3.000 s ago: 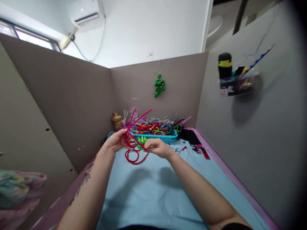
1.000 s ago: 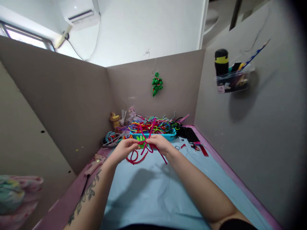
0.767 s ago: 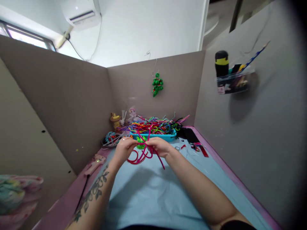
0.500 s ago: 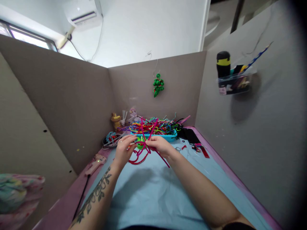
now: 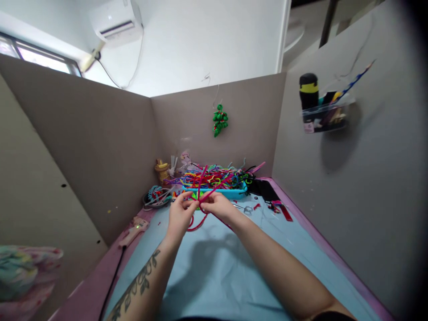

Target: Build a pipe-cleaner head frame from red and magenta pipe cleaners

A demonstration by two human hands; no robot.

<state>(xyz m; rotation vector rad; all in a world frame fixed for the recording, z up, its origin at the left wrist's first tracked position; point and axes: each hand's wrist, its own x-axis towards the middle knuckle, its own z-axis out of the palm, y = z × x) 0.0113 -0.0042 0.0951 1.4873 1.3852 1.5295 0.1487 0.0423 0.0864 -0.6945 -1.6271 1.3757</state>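
From my remote seat I judge this the joining step, left hand (image 5: 181,213) and right hand (image 5: 219,207) pinching magenta stems (image 5: 199,189) (crossing half hidden) above the surface (image 5: 234,281), toward its far edge, next calling for steady fingertips.

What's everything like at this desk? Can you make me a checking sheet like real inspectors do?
Surface: blue sheet, creased, pink showing along both sides.
Things in use: pink pipe cleaners in the fingers; red pipe cleaner curled below, partly hidden.
Clutter: blue tray heaped with colourful pipe cleaners; scissors and a red scrap nearby.
Hands: left hand and right hand both pinch the pink pipe cleaners, close together.
Cables: black cord at the pink tool, left side.
Surroundings: grey panels; green ornament hanging at the back; clear box on the right.
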